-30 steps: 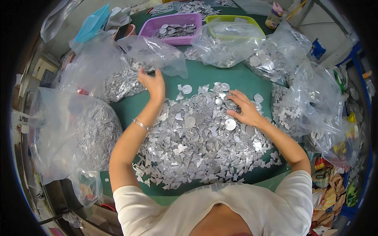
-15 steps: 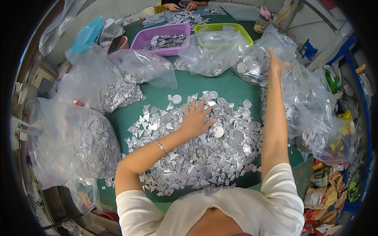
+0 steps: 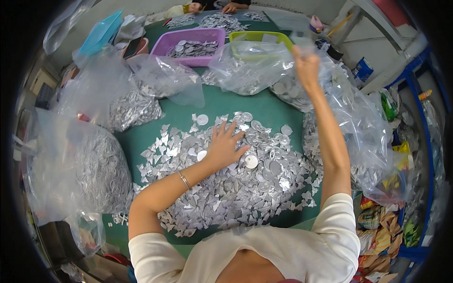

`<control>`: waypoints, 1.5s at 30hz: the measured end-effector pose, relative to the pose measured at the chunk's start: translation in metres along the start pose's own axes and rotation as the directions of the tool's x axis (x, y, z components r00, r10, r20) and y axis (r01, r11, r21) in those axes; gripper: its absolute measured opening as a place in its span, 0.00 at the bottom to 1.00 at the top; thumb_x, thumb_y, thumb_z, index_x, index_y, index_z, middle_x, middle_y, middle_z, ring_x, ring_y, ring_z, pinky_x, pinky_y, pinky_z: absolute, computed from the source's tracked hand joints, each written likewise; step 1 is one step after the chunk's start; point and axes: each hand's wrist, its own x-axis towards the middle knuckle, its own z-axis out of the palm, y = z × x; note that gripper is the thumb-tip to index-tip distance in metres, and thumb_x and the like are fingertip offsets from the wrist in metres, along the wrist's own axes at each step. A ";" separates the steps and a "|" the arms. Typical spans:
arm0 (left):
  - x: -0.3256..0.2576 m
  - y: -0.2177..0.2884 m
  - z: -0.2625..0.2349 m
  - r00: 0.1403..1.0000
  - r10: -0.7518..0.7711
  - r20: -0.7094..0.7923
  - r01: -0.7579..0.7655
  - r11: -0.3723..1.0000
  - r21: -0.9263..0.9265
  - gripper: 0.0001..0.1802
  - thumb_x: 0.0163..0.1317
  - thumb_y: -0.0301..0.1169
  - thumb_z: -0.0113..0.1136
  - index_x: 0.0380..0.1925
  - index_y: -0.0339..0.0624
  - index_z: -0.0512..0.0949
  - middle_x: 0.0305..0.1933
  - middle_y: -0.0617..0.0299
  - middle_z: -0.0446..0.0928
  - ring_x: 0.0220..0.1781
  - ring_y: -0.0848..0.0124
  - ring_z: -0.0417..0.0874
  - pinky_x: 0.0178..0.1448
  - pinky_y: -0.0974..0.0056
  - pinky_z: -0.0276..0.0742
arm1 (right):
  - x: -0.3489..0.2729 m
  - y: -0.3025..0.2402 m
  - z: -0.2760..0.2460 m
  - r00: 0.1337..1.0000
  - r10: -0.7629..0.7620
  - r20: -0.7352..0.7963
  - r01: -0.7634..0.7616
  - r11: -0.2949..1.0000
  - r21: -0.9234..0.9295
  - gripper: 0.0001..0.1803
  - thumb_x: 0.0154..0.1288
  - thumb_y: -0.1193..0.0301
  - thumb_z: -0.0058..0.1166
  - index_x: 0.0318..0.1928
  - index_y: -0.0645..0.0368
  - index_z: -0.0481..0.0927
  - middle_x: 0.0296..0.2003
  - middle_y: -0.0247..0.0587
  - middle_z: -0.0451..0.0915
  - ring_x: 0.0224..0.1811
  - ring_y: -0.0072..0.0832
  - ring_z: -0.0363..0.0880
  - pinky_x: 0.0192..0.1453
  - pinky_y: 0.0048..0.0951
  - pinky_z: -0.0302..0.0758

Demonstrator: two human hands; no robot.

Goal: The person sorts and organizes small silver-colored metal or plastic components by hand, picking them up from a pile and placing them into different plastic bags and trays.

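A wide heap of silver foil scraps and round discs covers the green table in front of me. My left hand lies flat on the heap with its fingers spread, a thin bracelet on the wrist. My right hand is raised and stretched far forward beside the green basket. Its fingers are bunched around a blurred pale silver piece at the tips. A clear bag of silver pieces lies just below that hand.
A purple basket with silver pieces stands left of the green one. Large clear bags full of foil stand at the left and right. A teal lid lies far left. Another person's hands work at the table's far end.
My right hand left the heap and rose forward toward the green basket. My left hand came back from the table's far side and settled flat on the heap.
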 end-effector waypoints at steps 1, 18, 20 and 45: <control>0.002 0.002 -0.002 1.000 -0.001 0.013 0.001 1.000 0.000 0.28 0.57 0.52 0.52 0.50 0.44 0.74 0.65 0.44 0.57 0.65 0.40 0.55 0.64 0.38 0.49 | -0.007 -0.002 0.010 0.990 -0.140 -0.004 0.139 0.990 -0.016 0.22 0.60 0.61 0.54 0.19 0.67 0.70 0.15 0.52 0.71 0.18 0.48 0.71 0.25 0.43 0.65; 0.002 0.004 -0.007 0.998 0.020 -0.053 -0.019 1.000 0.023 0.24 0.55 0.48 0.57 0.46 0.44 0.76 0.62 0.46 0.63 0.63 0.42 0.59 0.63 0.43 0.54 | 0.008 0.032 -0.009 0.955 0.189 -0.229 -0.169 0.980 0.106 0.25 0.60 0.58 0.52 0.17 0.68 0.76 0.15 0.52 0.72 0.17 0.42 0.71 0.25 0.40 0.66; -0.002 0.001 -0.007 0.998 0.009 -0.057 -0.008 1.000 0.015 0.24 0.55 0.48 0.57 0.45 0.44 0.77 0.62 0.46 0.62 0.63 0.42 0.59 0.63 0.43 0.54 | 0.006 0.036 -0.020 0.874 0.456 -0.171 -0.436 0.889 0.141 0.22 0.59 0.58 0.53 0.27 0.69 0.77 0.22 0.52 0.75 0.27 0.40 0.74 0.36 0.39 0.69; -0.059 0.018 -0.022 0.989 0.143 -0.039 -0.147 0.977 -0.155 0.14 0.52 0.17 0.51 0.41 0.33 0.77 0.57 0.50 0.68 0.57 0.51 0.69 0.60 0.59 0.65 | -0.232 -0.124 -0.047 0.737 -0.173 0.653 0.102 0.984 0.146 0.25 0.53 0.54 0.56 0.47 0.56 0.74 0.53 0.44 0.70 0.57 0.41 0.65 0.66 0.55 0.49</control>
